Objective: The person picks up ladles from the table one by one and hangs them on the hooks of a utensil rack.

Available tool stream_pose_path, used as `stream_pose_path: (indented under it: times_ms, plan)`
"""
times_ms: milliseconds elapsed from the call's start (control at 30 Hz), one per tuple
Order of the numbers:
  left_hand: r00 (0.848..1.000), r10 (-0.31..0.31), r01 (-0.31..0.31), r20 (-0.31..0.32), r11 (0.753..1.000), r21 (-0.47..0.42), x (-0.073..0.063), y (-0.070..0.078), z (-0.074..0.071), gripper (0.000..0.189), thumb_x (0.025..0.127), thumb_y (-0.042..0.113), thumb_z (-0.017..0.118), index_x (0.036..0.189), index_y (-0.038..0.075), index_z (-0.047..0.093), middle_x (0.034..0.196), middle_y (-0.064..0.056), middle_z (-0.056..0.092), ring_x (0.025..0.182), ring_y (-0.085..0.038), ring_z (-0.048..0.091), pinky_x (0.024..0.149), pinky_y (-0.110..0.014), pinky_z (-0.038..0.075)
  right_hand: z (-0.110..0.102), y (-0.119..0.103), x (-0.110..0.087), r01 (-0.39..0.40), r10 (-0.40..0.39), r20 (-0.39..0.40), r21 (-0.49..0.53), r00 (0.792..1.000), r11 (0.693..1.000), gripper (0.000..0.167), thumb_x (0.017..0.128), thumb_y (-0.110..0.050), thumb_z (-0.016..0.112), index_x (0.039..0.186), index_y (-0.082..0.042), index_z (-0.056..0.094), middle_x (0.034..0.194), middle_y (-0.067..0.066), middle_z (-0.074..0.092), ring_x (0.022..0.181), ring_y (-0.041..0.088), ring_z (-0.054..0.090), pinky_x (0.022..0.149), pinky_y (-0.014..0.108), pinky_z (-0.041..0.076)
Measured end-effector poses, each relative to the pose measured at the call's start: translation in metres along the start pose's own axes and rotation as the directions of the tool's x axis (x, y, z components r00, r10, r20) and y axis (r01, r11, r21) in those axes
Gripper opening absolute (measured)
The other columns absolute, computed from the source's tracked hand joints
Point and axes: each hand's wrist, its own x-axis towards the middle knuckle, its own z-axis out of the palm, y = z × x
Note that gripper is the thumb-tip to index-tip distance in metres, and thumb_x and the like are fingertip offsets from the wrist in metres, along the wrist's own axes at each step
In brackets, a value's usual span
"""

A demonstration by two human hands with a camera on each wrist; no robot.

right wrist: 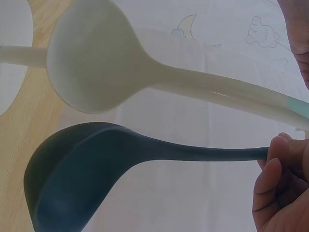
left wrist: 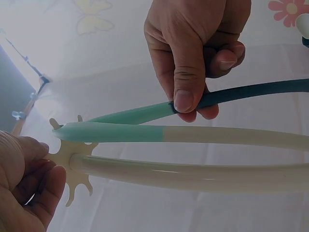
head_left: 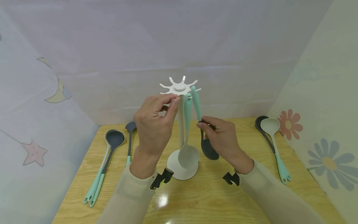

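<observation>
Far left of the rack [head_left: 181, 124], a star print [head_left: 34, 153] shows on the wall cloth. Nearer, though well apart from the rack, a dark spoon [head_left: 115, 138] lies over a pale spoon [head_left: 107, 152] on the table [head_left: 195, 202], their teal handles towards me. Between them and the rack lies a dark turner [head_left: 130, 130], partly hidden by my arm.

My left hand [head_left: 155, 121] is up at the left edge of the rack's pronged top, thumb and forefinger pinching that edge. The rack stands upright on its round base. In front of its post, the white ladle [head_left: 189, 157] hangs from a prong through the hole in its teal handle, bowl down before the base.

Just right of the rack is the dark ladle [head_left: 209, 151]. The thumb and fingers of my right hand [head_left: 222, 133] are clamped on it where teal meets dark. Its handle slants up towards the prongs, its bowl hanging low; I can't tell whether its end touches a prong.

Well right of the rack, a white spoon [head_left: 270, 126] overlaps a black spoon [head_left: 260, 121], beside a red flower print [head_left: 289, 124].
</observation>
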Motion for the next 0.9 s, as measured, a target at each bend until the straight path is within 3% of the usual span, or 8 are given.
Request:
stream_pose_path:
  times_ms: [200,433,633,900]
  plan:
    - [1.0,-0.008,0.008,0.007,1.0,-0.003,-0.001,0.0,0.0,0.011,0.095,0.01,0.08,0.097,0.0,0.082,0.093,-0.009,0.081,0.082,-0.022,0.071,0.072,-0.024,0.062,0.006,-0.003,0.002,-0.093,0.092,0.043,0.022,0.995,0.995,0.015,0.095,-0.008,0.078,0.109,-0.003,0.082,0.083,0.009,0.079,0.053,0.022,0.066,0.052,0.017,0.053]
    - [1.0,-0.013,0.013,0.004,1.0,-0.013,0.001,-0.001,-0.001,0.011,0.095,0.01,0.08,0.098,-0.001,0.083,0.093,-0.01,0.081,0.082,-0.023,0.071,0.073,-0.023,0.061,0.009,0.0,0.008,-0.104,0.103,0.054,0.025,0.993,0.994,0.017,0.094,-0.008,0.079,0.111,-0.005,0.082,0.086,0.008,0.079,0.05,0.007,0.06,0.048,0.02,0.052]
    - [1.0,-0.014,0.014,0.001,1.0,0.0,0.001,-0.001,-0.002,0.011,0.095,0.01,0.08,0.098,-0.001,0.083,0.093,-0.01,0.081,0.081,-0.023,0.07,0.072,-0.023,0.061,0.01,0.001,0.012,-0.144,0.14,0.072,0.05,0.988,0.988,0.018,0.094,-0.01,0.08,0.112,-0.008,0.082,0.096,0.006,0.08,0.049,0.01,0.06,0.046,0.021,0.05]
    - [1.0,-0.014,0.014,0.01,1.0,0.004,0.001,-0.002,-0.002,0.011,0.095,0.01,0.081,0.098,0.0,0.083,0.093,-0.009,0.081,0.082,-0.024,0.07,0.072,-0.025,0.061,0.012,0.0,0.011,-0.186,0.18,0.102,0.05,0.978,0.981,0.018,0.094,-0.011,0.08,0.112,-0.009,0.081,0.098,0.006,0.079,0.05,0.011,0.059,0.048,0.022,0.051]
